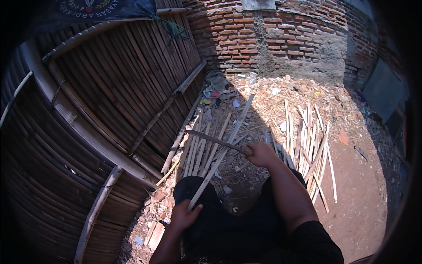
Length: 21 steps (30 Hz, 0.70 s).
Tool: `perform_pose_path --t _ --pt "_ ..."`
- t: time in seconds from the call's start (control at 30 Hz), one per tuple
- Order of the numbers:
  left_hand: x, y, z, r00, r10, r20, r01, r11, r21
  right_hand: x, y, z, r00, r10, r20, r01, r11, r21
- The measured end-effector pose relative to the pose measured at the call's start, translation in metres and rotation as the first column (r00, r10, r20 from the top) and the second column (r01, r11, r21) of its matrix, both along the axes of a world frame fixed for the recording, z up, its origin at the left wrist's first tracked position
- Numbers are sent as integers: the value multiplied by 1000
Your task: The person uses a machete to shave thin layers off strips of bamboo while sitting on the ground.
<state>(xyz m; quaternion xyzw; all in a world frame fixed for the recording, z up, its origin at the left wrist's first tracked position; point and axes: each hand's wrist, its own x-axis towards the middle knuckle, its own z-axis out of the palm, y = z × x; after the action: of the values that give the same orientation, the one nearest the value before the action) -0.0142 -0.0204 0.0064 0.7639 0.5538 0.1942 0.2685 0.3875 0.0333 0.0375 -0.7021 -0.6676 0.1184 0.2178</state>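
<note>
My left hand (pixel 183 214) is closed around the near end of a long pale bamboo strip (pixel 240 123). The strip slants up and away to the right, past my left knee. In my right hand (pixel 261 154) is the handle of a machete (pixel 205 136), gripped in a closed fist. Its long dark blade points left and crosses the strip about midway; whether the two touch I cannot tell. Below the blade, to the left, lie several more bamboo strips (pixel 213 152). Another loose pile of strips (pixel 311 141) is on the ground to the right of my right hand.
A bamboo-slat wall (pixel 118 75) with pole rails rises along the left. At the back stands a worn brick wall (pixel 281 39). Shavings, rubble and litter cover the ground (pixel 272 92). A dark printed banner (pixel 127 11) hangs at the top left. An orange shard (pixel 343 137) lies at the right.
</note>
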Motion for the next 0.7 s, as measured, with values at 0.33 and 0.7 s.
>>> perform_pose_path --t 0.33,0.7 --pt "1 -1 2 999 25 26 -24 999 -33 -14 -1 -7 982 187 38 -187 982 -4" --pt "2 -1 4 999 0 -50 0 1000 -7 -6 -2 2 1000 -6 30 8 999 -36"
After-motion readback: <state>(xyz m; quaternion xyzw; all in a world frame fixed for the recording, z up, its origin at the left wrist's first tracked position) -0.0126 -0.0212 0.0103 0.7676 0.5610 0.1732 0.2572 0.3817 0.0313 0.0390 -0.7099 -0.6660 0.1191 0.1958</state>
